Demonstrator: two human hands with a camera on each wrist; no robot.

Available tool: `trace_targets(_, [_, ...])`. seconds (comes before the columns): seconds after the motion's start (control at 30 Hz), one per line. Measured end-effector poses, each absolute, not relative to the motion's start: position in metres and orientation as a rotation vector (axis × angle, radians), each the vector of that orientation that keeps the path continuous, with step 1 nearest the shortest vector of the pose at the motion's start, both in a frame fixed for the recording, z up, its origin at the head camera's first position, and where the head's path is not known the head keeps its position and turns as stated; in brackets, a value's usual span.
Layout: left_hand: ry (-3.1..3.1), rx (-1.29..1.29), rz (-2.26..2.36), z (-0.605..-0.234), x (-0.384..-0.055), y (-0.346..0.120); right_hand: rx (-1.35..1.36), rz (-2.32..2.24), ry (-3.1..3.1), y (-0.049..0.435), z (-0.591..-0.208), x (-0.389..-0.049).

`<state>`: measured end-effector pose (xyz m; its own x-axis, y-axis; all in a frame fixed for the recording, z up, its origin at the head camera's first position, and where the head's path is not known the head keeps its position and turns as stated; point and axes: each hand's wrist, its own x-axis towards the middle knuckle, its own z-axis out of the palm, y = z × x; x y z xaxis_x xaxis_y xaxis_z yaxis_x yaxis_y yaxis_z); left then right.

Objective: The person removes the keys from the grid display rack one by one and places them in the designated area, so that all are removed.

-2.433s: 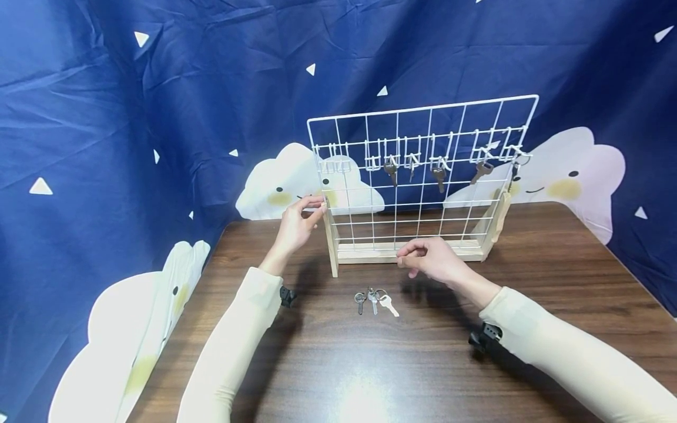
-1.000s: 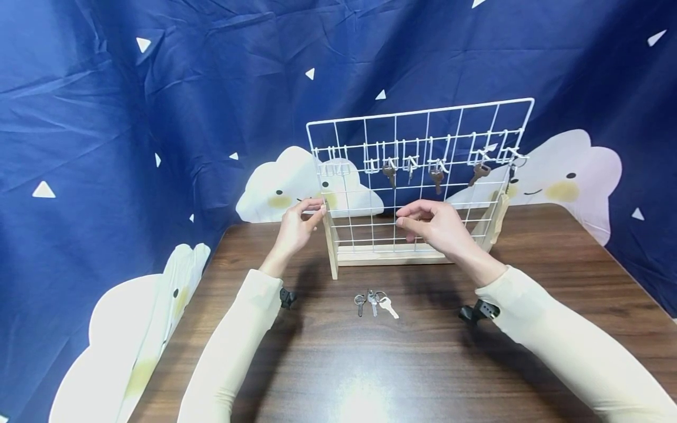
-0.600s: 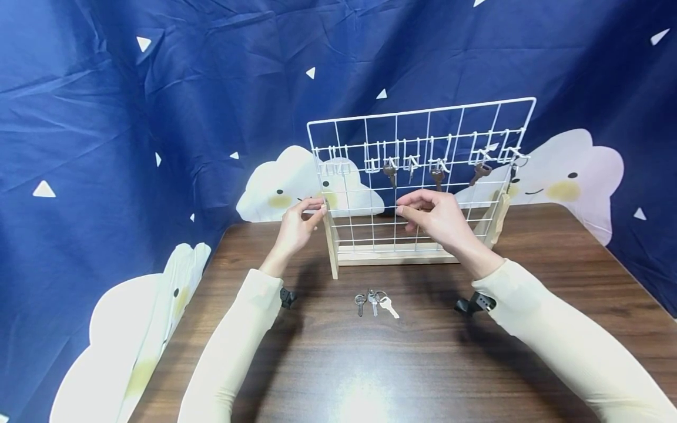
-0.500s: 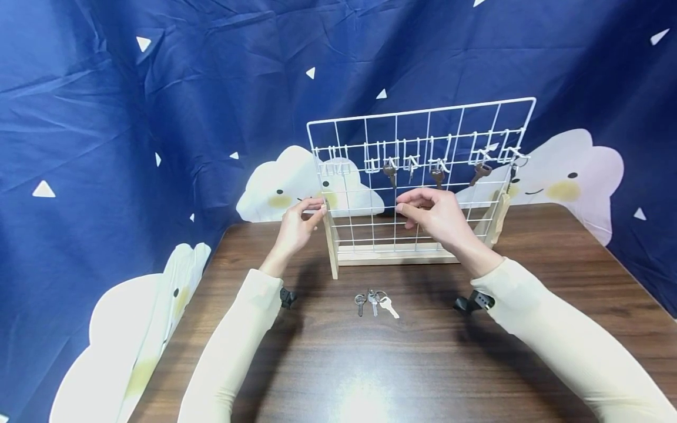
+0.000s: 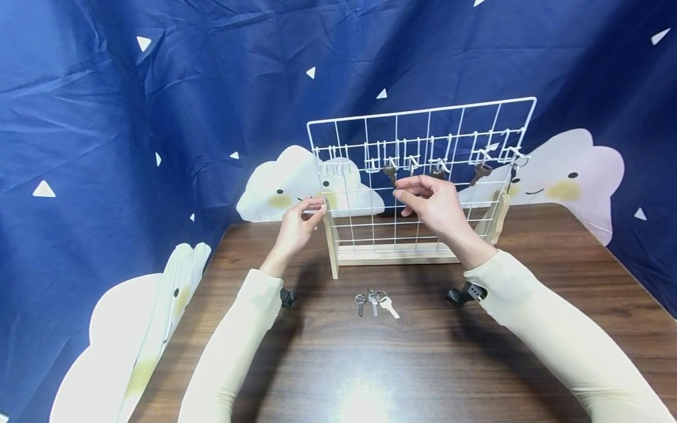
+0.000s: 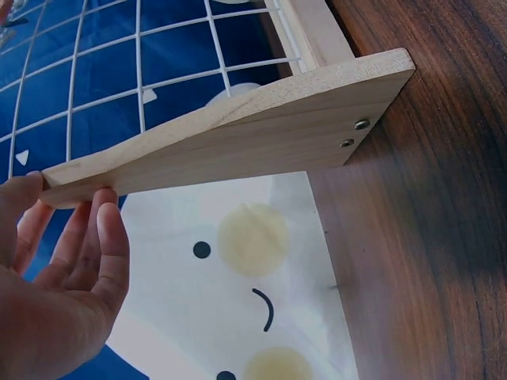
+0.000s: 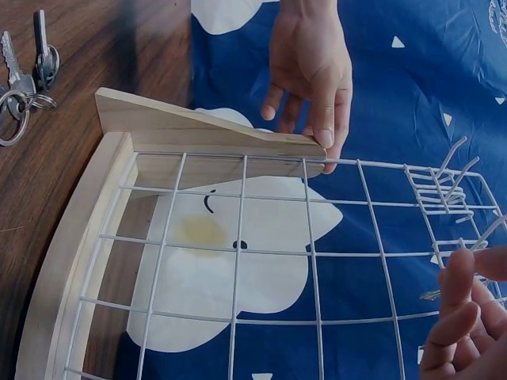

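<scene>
A white wire grid rack on a wooden base stands upright on the table. My left hand pinches the top of its left wooden side panel, thumb on one face and fingers on the other. My right hand is raised before the grid, index finger and thumb slightly apart, their tips right at the lower end of a hanging dark key. In the right wrist view a key's toothed end pokes out beside the right fingers. Nothing shows between the right fingertips.
Several white hooks line the grid's upper rows; more keys hang right of the hand, including a brown key. A small group of loose keys with rings lies on the brown table. Blue cloth hangs behind.
My right hand has risen from low by the rack's base up to the row of hanging keys, shifting slightly left at the end. My left hand has stayed on the side panel.
</scene>
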<state>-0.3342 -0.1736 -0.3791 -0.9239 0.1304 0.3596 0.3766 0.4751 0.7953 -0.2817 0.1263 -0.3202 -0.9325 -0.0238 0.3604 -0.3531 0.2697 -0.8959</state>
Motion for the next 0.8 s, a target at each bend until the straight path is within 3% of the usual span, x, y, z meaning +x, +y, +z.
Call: trace_targets(0.8, [-2.478,-0.434,-1.437,-0.377,-0.333,-0.173,0.306,1.599,-2.146,0.114,-0.316,-0.292])
